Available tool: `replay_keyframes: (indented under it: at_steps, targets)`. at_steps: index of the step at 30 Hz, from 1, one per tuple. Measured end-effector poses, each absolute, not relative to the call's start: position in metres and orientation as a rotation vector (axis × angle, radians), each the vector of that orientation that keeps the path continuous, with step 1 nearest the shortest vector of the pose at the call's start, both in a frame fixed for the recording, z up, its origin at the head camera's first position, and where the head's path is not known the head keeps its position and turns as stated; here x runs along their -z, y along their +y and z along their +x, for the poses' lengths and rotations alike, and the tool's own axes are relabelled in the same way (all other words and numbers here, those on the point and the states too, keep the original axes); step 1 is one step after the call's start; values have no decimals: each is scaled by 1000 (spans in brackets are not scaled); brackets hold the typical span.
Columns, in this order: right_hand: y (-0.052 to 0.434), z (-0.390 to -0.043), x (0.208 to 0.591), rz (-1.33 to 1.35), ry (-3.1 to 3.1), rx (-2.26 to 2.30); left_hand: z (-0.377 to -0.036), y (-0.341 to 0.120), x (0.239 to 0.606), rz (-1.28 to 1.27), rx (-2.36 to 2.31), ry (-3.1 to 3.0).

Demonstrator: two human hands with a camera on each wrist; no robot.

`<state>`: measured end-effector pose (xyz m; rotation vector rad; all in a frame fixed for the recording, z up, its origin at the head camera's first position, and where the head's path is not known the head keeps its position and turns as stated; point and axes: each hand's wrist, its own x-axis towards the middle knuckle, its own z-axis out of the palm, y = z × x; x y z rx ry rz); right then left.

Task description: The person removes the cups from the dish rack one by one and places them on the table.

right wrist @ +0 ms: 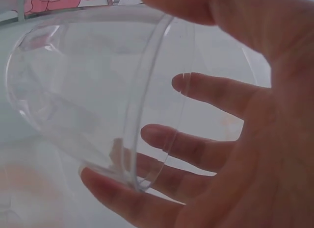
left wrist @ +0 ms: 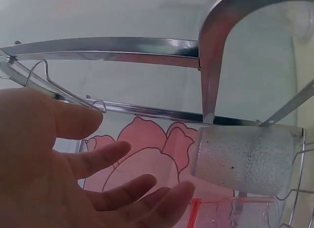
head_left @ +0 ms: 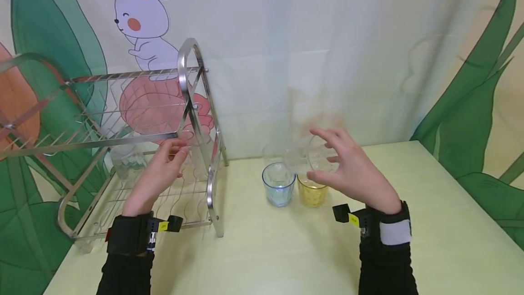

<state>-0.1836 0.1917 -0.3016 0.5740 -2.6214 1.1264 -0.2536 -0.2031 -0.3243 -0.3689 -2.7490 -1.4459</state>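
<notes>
Cups are going into the dish rack (head_left: 192, 99) by the look of it, and it seems about half done: a frosted cup (left wrist: 245, 159) lies on its side on the wire of the lower shelf, and another clear one (head_left: 128, 158) stands further back in there, while a blue cup (head_left: 279, 185) and a yellow cup (head_left: 312, 193) wait side by side on the table (head_left: 266, 249), well apart from the rack. The right hand (head_left: 352, 172) has a clear cup (head_left: 304, 156) up in the air just above those two, tipped on its side with the mouth toward the palm; in the right wrist view the thumb sits on top of the rim and a lower fingertip (right wrist: 98, 181) props it from beneath, the middle fingers spread loosely behind it, so it is a light pinch and not a full wrap. Over at the rack, the left hand (head_left: 161, 170) hangs open and holds nothing, fingers (left wrist: 142, 186) relaxed and a little spread, the frosted cup just beside their tips but not touching, as far as I can tell.
</notes>
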Motion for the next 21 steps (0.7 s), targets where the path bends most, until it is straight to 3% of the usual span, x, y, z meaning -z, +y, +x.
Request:
replay_keyframes:
  at_steps: [21]
  targets:
    - [226, -175, 308, 493, -2853, -905, -302, -198, 338, -453, 1001, -2970]
